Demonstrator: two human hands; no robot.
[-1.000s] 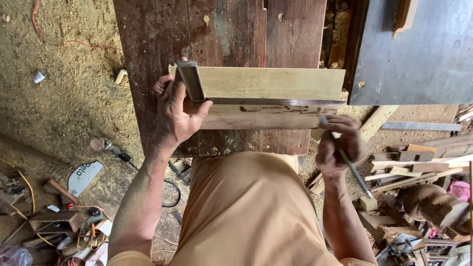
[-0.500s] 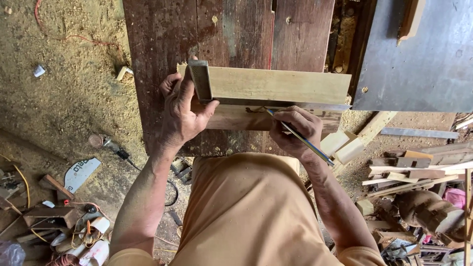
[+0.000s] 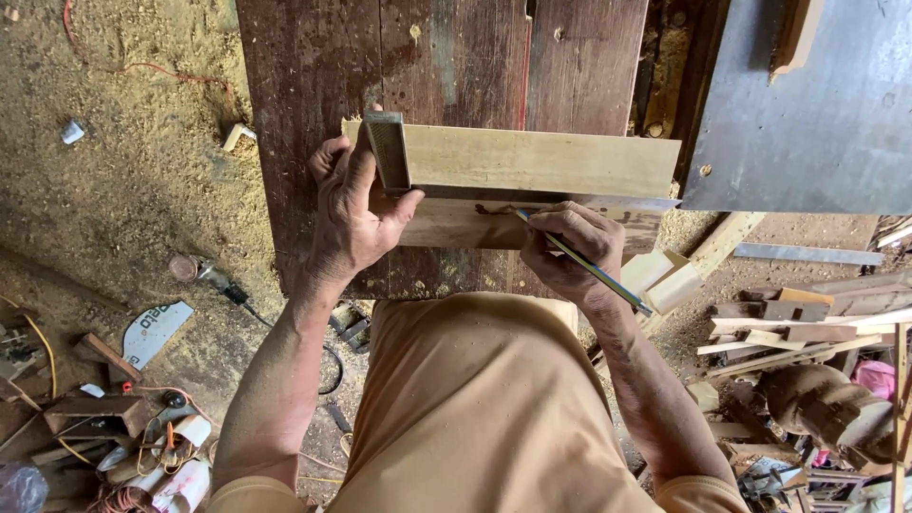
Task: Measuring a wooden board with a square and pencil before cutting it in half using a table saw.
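Left hand point(image 3: 353, 214): fingers clamped on short metal-faced stock of pale wooden try square point(image 3: 518, 161), on dark red plank bench point(image 3: 313, 114). Right hand point(image 3: 568, 249): fingers pinching one slim striped pencil point(image 3: 587, 265), tip at square's lower edge, on pale board point(image 3: 456, 226). One white curved label-like piece point(image 3: 155, 332) on sawdust floor, lower left.

Even, soft daylight, bright overall, no harsh glare. Sawdust floor point(image 3: 123, 190) top left slightly washed out. Short soft shadow under the left hand point(image 3: 353, 214) and beneath the pale board's point(image 3: 541, 160) lower edge. Centre sharp: wood grain and skin detail clear. Wide-angle stretch at the edges; scrap pile point(image 3: 807, 342) on the right softer, cluttered corners darker.
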